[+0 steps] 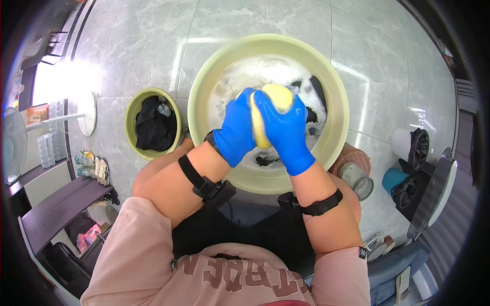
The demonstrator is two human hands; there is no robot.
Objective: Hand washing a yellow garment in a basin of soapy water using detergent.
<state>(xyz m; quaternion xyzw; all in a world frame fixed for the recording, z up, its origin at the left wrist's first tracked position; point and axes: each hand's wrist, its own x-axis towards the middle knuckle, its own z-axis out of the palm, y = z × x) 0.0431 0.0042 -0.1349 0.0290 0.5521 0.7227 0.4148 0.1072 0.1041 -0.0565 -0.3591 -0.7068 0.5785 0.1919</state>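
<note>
Nearest the head camera, at the bottom of the frame, wears a pale pink T-shirt (204,293) with brownish lettering across the chest. Extends both bare forearms (306,186) up toward the middle of the frame, with a black strap (191,171) and a black box-shaped module (219,193) on the left, and a second black strap (322,205) on the right. Grips a bunched yellow cloth (278,96) just above the frame's centre, over a wide pale-green basin (268,39), with the left hand (237,125) and right hand (283,125), both in blue gloves (298,162). Curls the left fingers around the cloth's left side and the right fingers around its right side, hands close together; cannot tell the exact lie of the hidden fingertips. See white suds (278,65) across the basin, with black fabric (317,92) among them toward the right. Left of the basin, see a smaller green tub (128,125) with a black garment (154,125) and grey cloth (163,108) inside. At far right, see a white bin (401,142) and a blue bin (392,178), both with black liners (419,148).
</note>
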